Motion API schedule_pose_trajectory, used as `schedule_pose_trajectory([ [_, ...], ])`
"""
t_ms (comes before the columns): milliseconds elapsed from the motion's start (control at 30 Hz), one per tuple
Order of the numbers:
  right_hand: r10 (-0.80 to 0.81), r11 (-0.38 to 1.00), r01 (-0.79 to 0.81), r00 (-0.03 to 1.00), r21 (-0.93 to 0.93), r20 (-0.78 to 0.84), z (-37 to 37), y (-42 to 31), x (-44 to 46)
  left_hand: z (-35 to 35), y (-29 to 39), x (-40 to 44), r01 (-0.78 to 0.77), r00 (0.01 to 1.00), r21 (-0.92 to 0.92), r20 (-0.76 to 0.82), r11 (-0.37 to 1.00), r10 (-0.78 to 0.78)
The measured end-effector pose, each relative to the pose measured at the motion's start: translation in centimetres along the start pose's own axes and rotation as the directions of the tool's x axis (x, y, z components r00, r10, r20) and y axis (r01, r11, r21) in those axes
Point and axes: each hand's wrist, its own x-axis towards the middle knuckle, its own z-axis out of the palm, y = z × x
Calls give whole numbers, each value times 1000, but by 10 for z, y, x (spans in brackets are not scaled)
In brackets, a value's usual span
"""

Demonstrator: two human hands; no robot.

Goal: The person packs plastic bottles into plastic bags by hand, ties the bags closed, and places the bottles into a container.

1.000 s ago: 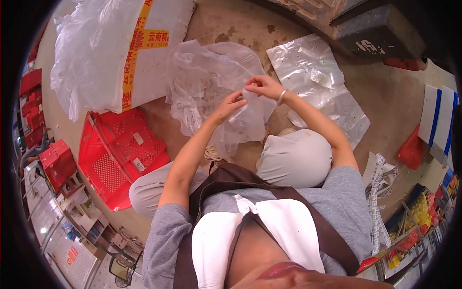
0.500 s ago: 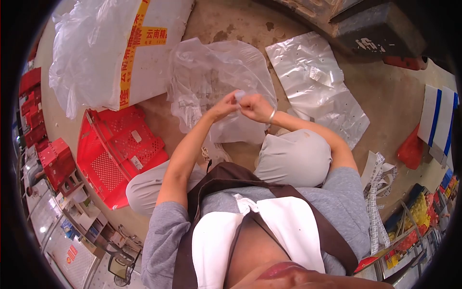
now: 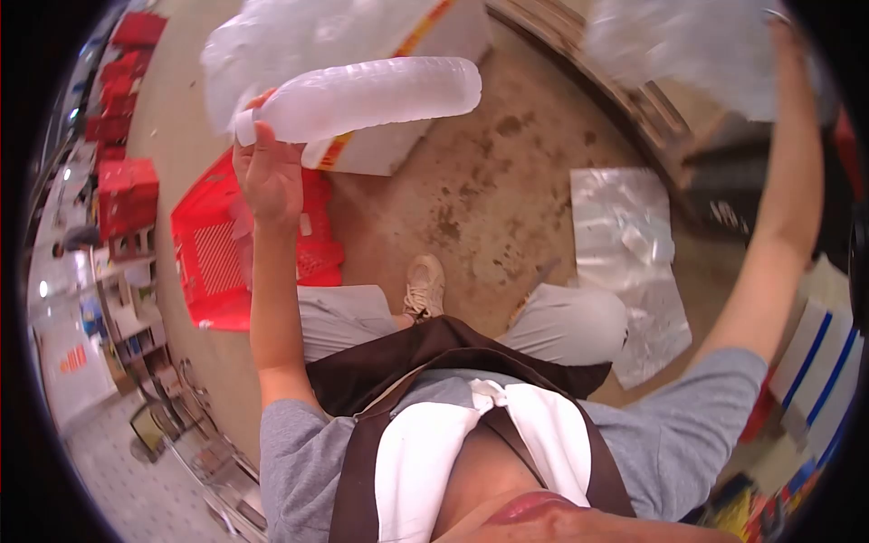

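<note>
A frosted, whitish plastic bottle [image 3: 376, 98] lies nearly level in the air at the upper left. My left hand [image 3: 272, 176] is closed round its capped neck end, the base pointing right. Far out at the upper right, my right hand [image 3: 784, 45] grips a translucent plastic bag [image 3: 679, 54] by its edge; the fingers are small and partly blurred there. The bag hangs spread out to the left of that hand, smeared by motion. What the bag holds, if anything, cannot be made out.
A white foam box [image 3: 403, 145] with yellow tape stands behind the bottle. Beside it is a red plastic crate [image 3: 213, 244]. A silvery plastic sheet [image 3: 625, 244] lies on the stained floor. A wooden pallet [image 3: 665, 113] and a blue-striped white box [image 3: 815, 357] are at right.
Both hands were together over the bag on the floor. They have moved far apart: the left now holds up the bottle, while the right has lifted the bag to the upper right.
</note>
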Motion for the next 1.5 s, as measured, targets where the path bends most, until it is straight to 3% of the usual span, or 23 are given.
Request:
schedule_pose_trajectory([
  [33,-34,998,41,993,-56,110,3,-18,36,-12,13,-1,10,997,-105,-80,994,-18],
  [67,-171,978,144,967,149,190,19,3,63,-22,23,-1,13,988,-149,-148,989,-35],
  [100,-319,946,283,902,159,292,26,-7,73,-30,34,-2,-3,985,-156,-170,988,-23],
  [167,-348,935,338,815,108,462,33,0,63,-42,54,-1,-31,980,-187,-198,982,-6],
  [233,-296,939,340,718,54,631,28,18,14,-56,71,3,-109,960,-89,-268,990,81],
  [300,-215,974,190,595,125,775,-1,15,-44,-74,84,4,-166,929,-24,-340,986,148],
  [333,-130,989,1,503,150,855,-22,2,-71,-88,92,3,-187,905,3,-388,982,174],
  [400,110,891,-453,127,-41,986,-80,-50,-132,-121,117,-8,-235,845,91,-473,968,249],
  [433,171,812,-559,-45,-167,984,-107,-75,-152,-129,132,-20,-239,815,148,-507,960,281],
  [467,213,745,-598,-206,-295,955,-139,-80,-177,-135,143,-23,-238,800,187,-519,953,301],
  [500,199,769,-561,-245,-306,949,-168,-86,-198,-139,152,-18,-234,797,214,-517,948,314],
  [567,284,595,-651,-378,-471,881,-206,-116,-209,-134,156,-13,-200,812,325,-473,924,342],
  [700,296,580,-581,-504,-572,812,-244,-131,-231,-112,109,4,-139,875,378,-387,916,292],
  [767,234,649,-548,-517,-528,824,-239,-153,-220,-97,81,11,-108,918,389,-313,915,242],
  [933,172,720,-498,-547,-483,819,-222,-189,-211,-95,21,35,-241,876,548,-233,801,423],
  [967,169,718,-486,-574,-499,801,-222,-191,-214,-98,16,37,-240,861,599,-232,764,453],
  [1000,165,716,-474,-599,-513,783,-223,-193,-217,-101,19,35,-190,878,486,-304,853,369],
  [1100,107,747,-464,-622,-475,776,-212,-203,-227,-112,20,29,-118,886,421,-364,899,287],
  [1267,-30,760,-518,-629,-391,776,-180,-237,-228,-95,26,60,-143,938,605,-169,783,302],
  [1367,-105,794,-526,-612,-304,783,-156,-257,-230,-96,6,112,-228,921,758,-36,611,388],
  [1467,-156,770,-582,-569,-261,807,-142,-280,-232,-85,-24,144,-312,819,922,140,227,557],
  [1500,-173,767,-595,-553,-241,815,-142,-285,-233,-79,-27,144,-270,824,940,113,209,555],
])
